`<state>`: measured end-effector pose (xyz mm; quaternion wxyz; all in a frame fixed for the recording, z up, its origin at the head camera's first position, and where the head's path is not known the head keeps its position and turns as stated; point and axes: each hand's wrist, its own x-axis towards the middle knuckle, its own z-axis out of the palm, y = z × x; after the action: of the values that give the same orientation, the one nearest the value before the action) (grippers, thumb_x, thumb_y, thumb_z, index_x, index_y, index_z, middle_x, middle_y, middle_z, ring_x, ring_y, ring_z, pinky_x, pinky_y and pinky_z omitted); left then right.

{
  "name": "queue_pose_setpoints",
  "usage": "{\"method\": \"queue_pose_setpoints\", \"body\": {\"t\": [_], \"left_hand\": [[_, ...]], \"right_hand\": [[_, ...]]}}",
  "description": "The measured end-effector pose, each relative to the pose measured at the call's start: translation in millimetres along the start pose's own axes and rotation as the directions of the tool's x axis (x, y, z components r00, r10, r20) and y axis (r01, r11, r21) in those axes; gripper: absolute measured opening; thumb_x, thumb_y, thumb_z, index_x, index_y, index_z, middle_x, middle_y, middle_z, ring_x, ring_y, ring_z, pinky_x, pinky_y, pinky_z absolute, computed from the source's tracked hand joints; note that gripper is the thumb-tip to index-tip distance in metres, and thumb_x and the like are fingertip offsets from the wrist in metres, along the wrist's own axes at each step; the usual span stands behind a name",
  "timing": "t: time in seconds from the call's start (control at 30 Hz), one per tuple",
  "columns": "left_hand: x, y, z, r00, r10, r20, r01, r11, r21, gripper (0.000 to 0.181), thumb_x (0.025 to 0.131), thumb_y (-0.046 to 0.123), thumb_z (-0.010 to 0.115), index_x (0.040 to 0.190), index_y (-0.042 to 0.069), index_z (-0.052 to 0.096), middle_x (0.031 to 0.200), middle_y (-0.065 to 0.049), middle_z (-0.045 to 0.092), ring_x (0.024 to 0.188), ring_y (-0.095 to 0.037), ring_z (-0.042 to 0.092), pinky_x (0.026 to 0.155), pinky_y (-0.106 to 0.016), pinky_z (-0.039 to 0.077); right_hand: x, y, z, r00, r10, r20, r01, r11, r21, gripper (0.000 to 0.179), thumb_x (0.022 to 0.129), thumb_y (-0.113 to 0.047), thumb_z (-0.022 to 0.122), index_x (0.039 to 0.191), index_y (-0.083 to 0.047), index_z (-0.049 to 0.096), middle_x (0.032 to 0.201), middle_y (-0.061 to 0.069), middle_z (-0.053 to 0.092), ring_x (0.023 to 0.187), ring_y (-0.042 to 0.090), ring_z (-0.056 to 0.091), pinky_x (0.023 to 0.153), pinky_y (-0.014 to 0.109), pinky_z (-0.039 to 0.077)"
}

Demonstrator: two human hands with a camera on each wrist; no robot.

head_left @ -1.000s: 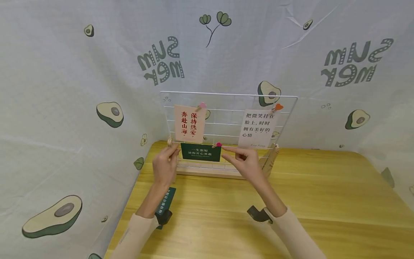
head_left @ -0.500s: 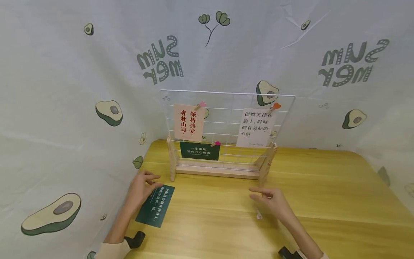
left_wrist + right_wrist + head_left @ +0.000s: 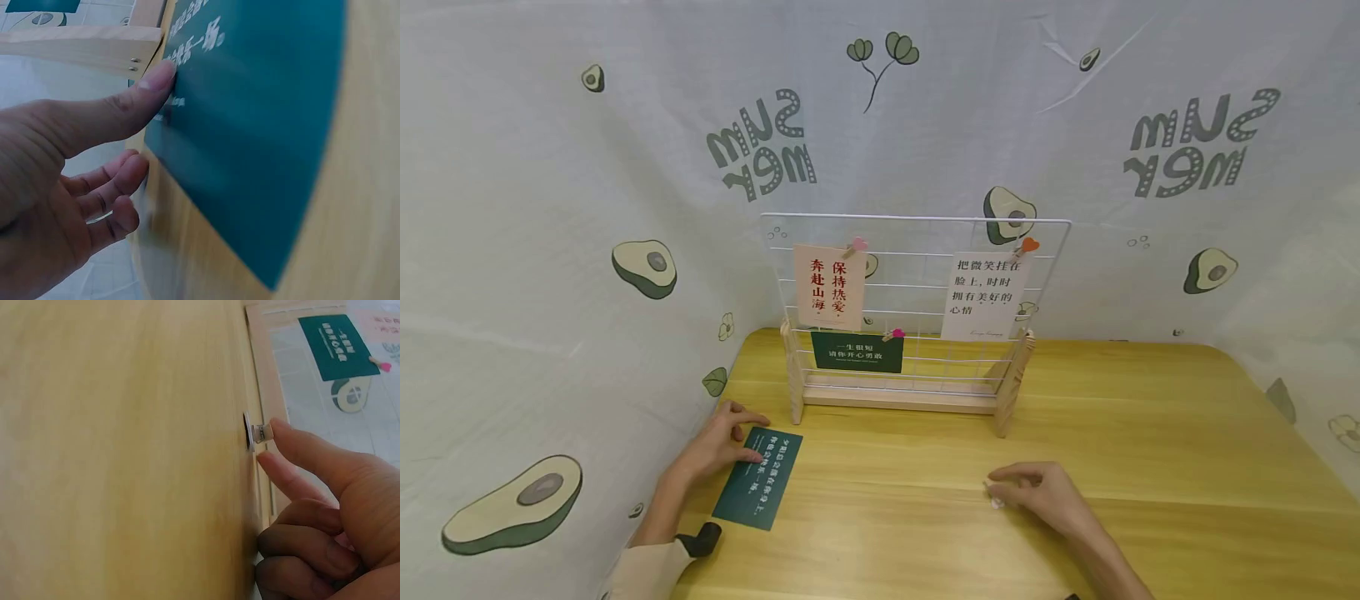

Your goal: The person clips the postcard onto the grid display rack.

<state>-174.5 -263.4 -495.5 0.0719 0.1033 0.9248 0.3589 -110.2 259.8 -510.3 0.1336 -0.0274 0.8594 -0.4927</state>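
A dark green card (image 3: 758, 479) with white writing lies on the table at the left, below a wire grid rack. My left hand (image 3: 718, 446) is at its left edge: the thumb (image 3: 134, 103) rests on the card's face and the forefinger reaches past the upper corner. The other fingers bend loosely beside the edge. At the right, a small clothespin with a white heart (image 3: 997, 502) lies on the table. My right hand (image 3: 1048, 496) reaches it, thumb tip at the clothespin's end (image 3: 263, 432) and forefinger just apart from it. Its other fingers are curled.
The white wire grid (image 3: 917, 218) stands in a wooden base (image 3: 898, 400) at the back. On it hang a pink card (image 3: 830, 287), a white card (image 3: 983, 296) and a green card (image 3: 857, 352), held by heart clothespins. A patterned cloth (image 3: 647, 150) hangs behind and at the left.
Both hands have come away from the hanging green card and down to the table. The left hand has reached the lying card, the right hand the white-heart clothespin. The green card stays on the grid.
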Motion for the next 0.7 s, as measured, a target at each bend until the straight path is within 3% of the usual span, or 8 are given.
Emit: {"method": "queue_pose_setpoints", "body": {"t": [0.1,0.4,0.5,0.7], "left_hand": [[3.4,0.1,3.7,1.000,-0.009,-0.011,0.009,1.000,0.022,0.044,0.074,0.011,0.092,0.114,0.009,0.075,0.104,-0.011,0.049,0.084,-0.018,0.043,0.070,-0.025,0.037],[7.2,7.4,9.5,0.998,-0.053,0.033,0.054,0.998,-0.045,0.046,0.068,0.008,0.096,0.101,0.000,0.065,0.095,-0.011,0.057,0.078,-0.018,0.047,0.066,-0.023,0.041],[7.1,9.8,11.2,0.998,-0.055,0.039,0.057,0.997,-0.061,0.040,0.070,0.005,0.094,0.095,0.000,0.064,0.085,-0.009,0.059,0.075,-0.016,0.049,0.064,-0.022,0.043],[4.2,13.4,15.0,0.998,0.011,0.055,-0.006,0.997,-0.079,0.022,0.080,0.005,0.088,0.090,-0.001,0.069,0.076,-0.003,0.058,0.068,-0.010,0.049,0.060,-0.020,0.042]], "right_hand": [[1.2,-1.5,0.5,0.999,-0.014,0.036,0.013,1.000,0.024,0.029,0.090,-0.026,0.080,0.106,-0.002,0.078,0.061,-0.008,0.042,0.051,0.000,0.033,0.048,0.012,0.030],[1.4,-6.1,2.6,0.997,-0.041,0.065,0.044,0.998,-0.044,0.023,0.092,-0.028,0.078,0.096,-0.005,0.078,0.061,-0.009,0.044,0.053,0.001,0.037,0.049,0.016,0.034],[1.1,-8.5,4.7,0.995,-0.051,0.087,0.058,0.995,-0.078,0.022,0.091,-0.030,0.079,0.088,-0.008,0.077,0.063,-0.008,0.053,0.052,0.000,0.037,0.049,0.016,0.034],[1.6,-8.4,8.0,0.998,-0.038,0.052,0.044,0.992,-0.116,0.019,0.092,-0.026,0.077,0.083,-0.009,0.075,0.086,0.003,0.072,0.062,0.003,0.043,0.053,0.018,0.037]]}}
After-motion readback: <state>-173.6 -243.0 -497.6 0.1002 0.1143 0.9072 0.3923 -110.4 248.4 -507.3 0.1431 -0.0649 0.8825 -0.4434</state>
